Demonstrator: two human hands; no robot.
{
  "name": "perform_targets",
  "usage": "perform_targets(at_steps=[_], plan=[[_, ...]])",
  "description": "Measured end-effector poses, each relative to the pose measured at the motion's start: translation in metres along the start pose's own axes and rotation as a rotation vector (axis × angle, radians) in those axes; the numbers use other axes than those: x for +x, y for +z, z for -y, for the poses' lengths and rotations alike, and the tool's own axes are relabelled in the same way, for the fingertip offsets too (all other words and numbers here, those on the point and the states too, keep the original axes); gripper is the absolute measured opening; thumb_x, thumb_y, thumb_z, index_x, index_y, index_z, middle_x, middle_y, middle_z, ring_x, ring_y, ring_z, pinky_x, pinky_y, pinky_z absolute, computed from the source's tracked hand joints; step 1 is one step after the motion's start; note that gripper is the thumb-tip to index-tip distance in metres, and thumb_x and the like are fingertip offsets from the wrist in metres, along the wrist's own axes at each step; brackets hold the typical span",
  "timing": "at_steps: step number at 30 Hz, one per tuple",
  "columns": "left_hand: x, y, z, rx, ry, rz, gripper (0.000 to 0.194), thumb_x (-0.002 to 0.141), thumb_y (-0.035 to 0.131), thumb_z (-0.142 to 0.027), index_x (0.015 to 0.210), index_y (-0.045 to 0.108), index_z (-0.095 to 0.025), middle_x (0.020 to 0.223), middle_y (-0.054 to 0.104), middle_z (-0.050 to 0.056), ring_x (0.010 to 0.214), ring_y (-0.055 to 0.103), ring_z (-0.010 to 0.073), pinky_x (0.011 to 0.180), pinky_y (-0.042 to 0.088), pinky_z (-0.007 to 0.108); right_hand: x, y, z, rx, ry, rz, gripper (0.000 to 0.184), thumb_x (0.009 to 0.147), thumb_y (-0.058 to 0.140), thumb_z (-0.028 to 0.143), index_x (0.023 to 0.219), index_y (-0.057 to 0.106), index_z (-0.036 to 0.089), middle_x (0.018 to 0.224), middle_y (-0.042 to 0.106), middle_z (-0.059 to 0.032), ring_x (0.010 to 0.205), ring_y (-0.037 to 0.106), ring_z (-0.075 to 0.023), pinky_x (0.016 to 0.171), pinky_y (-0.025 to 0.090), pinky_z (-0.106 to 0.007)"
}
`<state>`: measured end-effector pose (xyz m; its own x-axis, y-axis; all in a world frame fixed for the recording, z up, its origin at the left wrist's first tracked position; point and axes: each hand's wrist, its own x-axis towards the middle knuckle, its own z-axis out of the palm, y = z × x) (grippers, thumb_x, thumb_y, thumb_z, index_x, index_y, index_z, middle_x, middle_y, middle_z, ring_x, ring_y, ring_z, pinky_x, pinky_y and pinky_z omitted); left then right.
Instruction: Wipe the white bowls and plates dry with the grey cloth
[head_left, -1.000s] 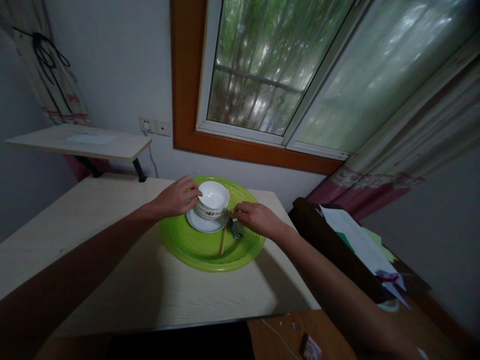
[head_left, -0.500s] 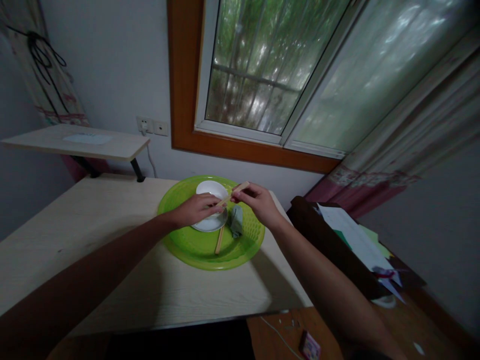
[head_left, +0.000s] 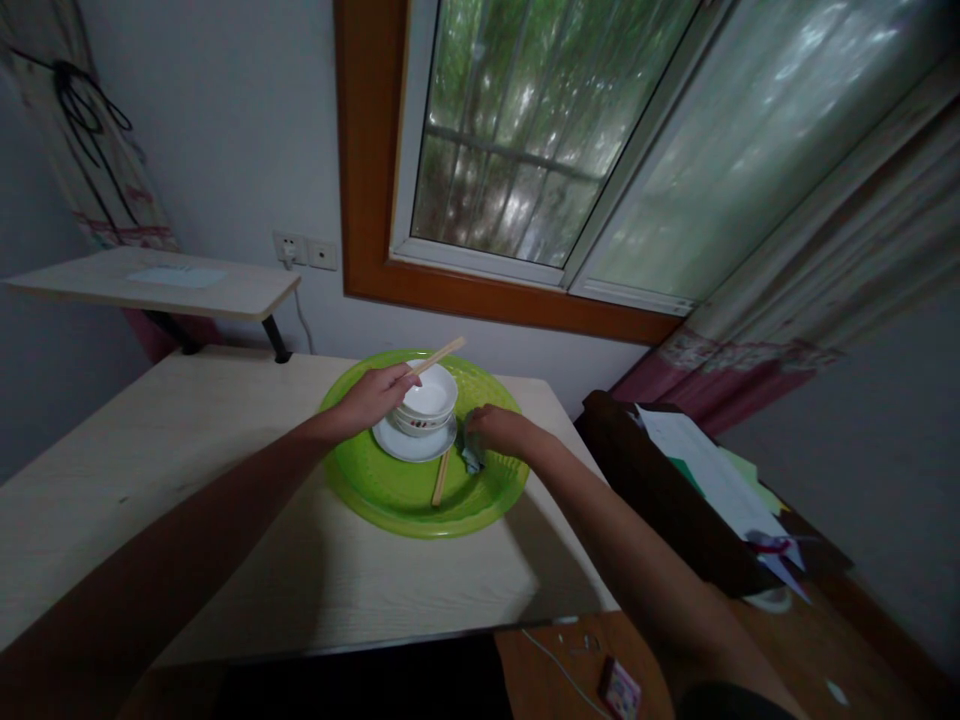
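Note:
My left hand (head_left: 379, 392) is closed around the lower end of light wooden chopsticks (head_left: 442, 353), which slant up to the right over the bowls. Stacked white bowls (head_left: 429, 398) with a small pattern on the side sit on a white plate (head_left: 411, 447). They all rest in a round green plastic basket (head_left: 367, 505). Another pair of chopsticks (head_left: 440, 482) lies in the basket, partly hidden under the plate. My right hand (head_left: 491, 428) is closed over a grey-green cloth (head_left: 472, 456) to the right of the plate, its fingertips mostly hidden.
The basket stands on a pale wooden table (head_left: 247, 520) below a window (head_left: 517, 150). A raised shelf (head_left: 165, 285) with a paper is at the back left. To the right, a dark brown piece of furniture (head_left: 660, 490) holds papers. A small box (head_left: 620, 690) lies on the floor.
My right hand has let go of the chopsticks and moved down onto the cloth. My left hand has drawn back left with the chopsticks, uncovering the bowls.

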<state>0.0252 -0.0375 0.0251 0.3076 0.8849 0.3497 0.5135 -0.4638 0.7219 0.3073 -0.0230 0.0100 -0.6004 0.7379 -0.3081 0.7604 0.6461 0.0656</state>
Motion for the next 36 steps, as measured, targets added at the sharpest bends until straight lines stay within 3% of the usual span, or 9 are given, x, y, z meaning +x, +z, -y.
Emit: perform_targets(at_steps=[4,10,14,18,22,29,34,36], plan=[[0.0,0.005,0.006,0.095,0.057,0.006,0.036,0.098,0.039,-0.043,0.082,0.062,-0.019,0.075,0.063,0.002,0.07,0.057,0.0171,0.067,0.041,0.03,0.003,0.011,0.008,-0.168,0.01,-0.02,0.029,0.086,0.063,0.018,0.113,0.072,0.02,0.115,0.069,-0.0135,0.108,0.06,-0.0277,0.085,0.048,-0.032],[0.003,0.009,0.013,0.223,0.231,-0.075,0.037,0.1,0.035,-0.041,0.077,0.054,-0.02,0.081,0.059,0.005,0.083,0.055,0.02,0.08,0.043,0.035,0.0,0.004,0.003,-0.176,-0.004,-0.044,0.01,0.08,0.07,0.023,0.087,0.076,0.019,0.11,0.068,-0.0148,0.108,0.056,-0.0307,0.086,0.046,-0.035],[0.003,0.006,0.012,0.217,0.259,-0.098,0.037,0.1,0.035,-0.04,0.074,0.053,-0.019,0.082,0.059,0.006,0.085,0.054,0.0204,0.083,0.044,0.035,-0.013,-0.014,-0.009,0.242,-0.121,-0.137,0.012,0.079,0.071,0.028,0.085,0.069,0.018,0.093,0.068,-0.0065,0.096,0.059,-0.023,0.089,0.043,-0.033],[0.001,0.005,0.01,0.109,0.148,-0.064,0.038,0.099,0.037,-0.042,0.077,0.057,-0.019,0.082,0.062,0.004,0.079,0.056,0.0183,0.077,0.044,0.032,-0.03,-0.033,-0.015,0.896,-0.091,-0.251,0.02,0.08,0.067,0.035,0.083,0.055,0.02,0.077,0.058,0.0025,0.072,0.053,-0.0145,0.067,0.041,-0.026],[0.0,0.005,0.004,0.005,0.054,-0.033,0.037,0.097,0.04,-0.045,0.084,0.063,-0.018,0.077,0.063,0.002,0.075,0.057,0.0168,0.072,0.043,0.029,-0.035,-0.046,-0.006,1.272,-0.116,-0.356,0.028,0.076,0.073,0.038,0.084,0.052,0.021,0.071,0.05,0.0065,0.063,0.045,-0.0101,0.058,0.033,-0.023],[-0.001,0.008,-0.006,-0.162,-0.036,0.034,0.043,0.095,0.042,-0.05,0.099,0.069,-0.018,0.069,0.057,0.0,0.066,0.053,0.0149,0.062,0.04,0.027,-0.022,-0.059,0.021,1.665,-0.04,-0.61,0.04,0.067,0.079,0.035,0.099,0.057,0.025,0.078,0.059,0.0063,0.063,0.053,-0.0114,0.058,0.039,-0.023],[0.001,0.012,-0.016,-0.412,-0.033,0.109,0.048,0.086,0.06,-0.051,0.119,0.066,-0.016,0.1,0.07,0.007,0.081,0.062,0.0167,0.066,0.046,0.026,-0.014,-0.067,0.034,1.738,-0.086,-0.568,0.043,0.067,0.079,0.034,0.104,0.058,0.026,0.088,0.067,0.0037,0.068,0.059,-0.0133,0.06,0.043,-0.024],[0.001,0.013,-0.018,-0.477,-0.048,0.165,0.047,0.082,0.065,-0.05,0.114,0.068,-0.016,0.097,0.07,0.007,0.079,0.062,0.0164,0.064,0.045,0.025,-0.01,-0.068,0.036,1.731,-0.098,-0.552,0.044,0.068,0.079,0.035,0.105,0.057,0.027,0.088,0.068,0.0032,0.068,0.06,-0.0141,0.06,0.044,-0.025]])
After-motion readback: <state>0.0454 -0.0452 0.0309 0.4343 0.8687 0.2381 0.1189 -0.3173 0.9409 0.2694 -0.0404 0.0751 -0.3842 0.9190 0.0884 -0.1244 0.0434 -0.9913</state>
